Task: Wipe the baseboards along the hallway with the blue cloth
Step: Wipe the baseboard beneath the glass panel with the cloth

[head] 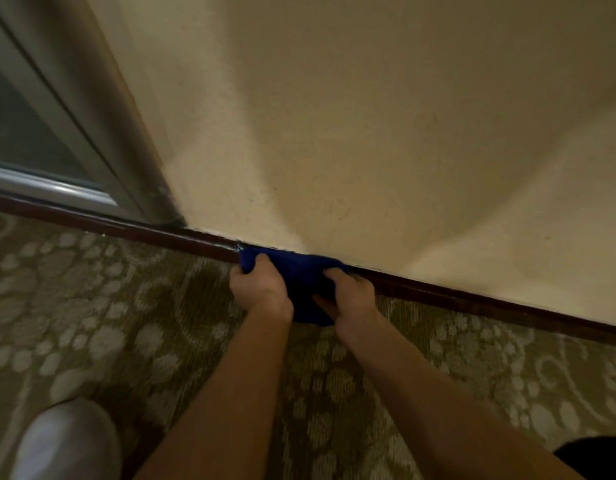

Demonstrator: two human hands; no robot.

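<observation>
I see the blue cloth [296, 275] bunched against the dark baseboard [472, 299] where the beige wall [334, 133] meets the patterned carpet [126, 323]. My left hand [259, 289] has its grip curled round the cloth's left end, fingers wrapped over the edge. My right hand [351, 299] holds the right end, its fingers bent over the top and its thumb tucked under the fabric. The cloth covers that stretch of baseboard, so I cannot see the wood behind it. To the left a grey metal door frame [102, 133] comes down to the floor, close beside the cloth. A white shoe [67, 441] sits on the carpet at lower left.
</observation>
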